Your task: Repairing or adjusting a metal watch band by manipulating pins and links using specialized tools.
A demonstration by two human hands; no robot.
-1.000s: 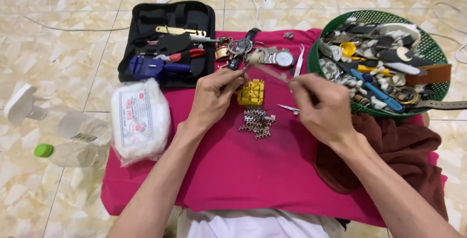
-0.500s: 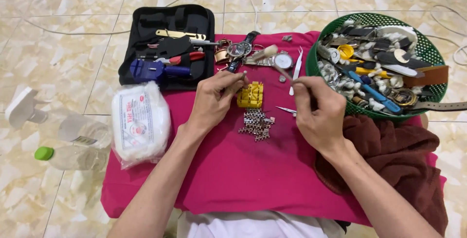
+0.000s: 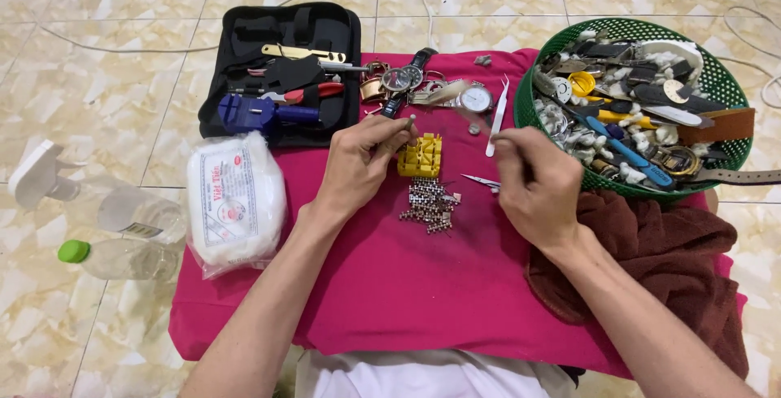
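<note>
Landmark: yellow link-holder block (image 3: 421,155), one, on the pink cloth (image 3: 390,284) near its far middle. Left hand (image 3: 360,160) sits just left of the block, touching or nearly so; its grip is pinched almost shut on one thin metal pin (image 3: 404,122) that sticks up past the fingertips. Right hand (image 3: 537,182) is to the right of the block, apart from it; thumb and forefinger pressed close together, whether anything small is between them cannot be told. One pile of loose metal bracelet links (image 3: 429,204) lies just near-side of the block, between the two hands. One metal pointed tool (image 3: 480,180) lies right of the block, by the right hand. One white pair of tweezers (image 3: 497,116) lies right and beyond the block. One cluster of watches (image 3: 431,89) lies just beyond the block; exact count unclear. One black tool case (image 3: 281,73), open, is left and beyond the block. One white packet (image 3: 234,199) left of it. One green basket (image 3: 720,81) of watch parts far right. Two clear bottles (image 3: 122,235) on the floor, far left. One brown towel (image 3: 675,268) right and near-side.
</note>
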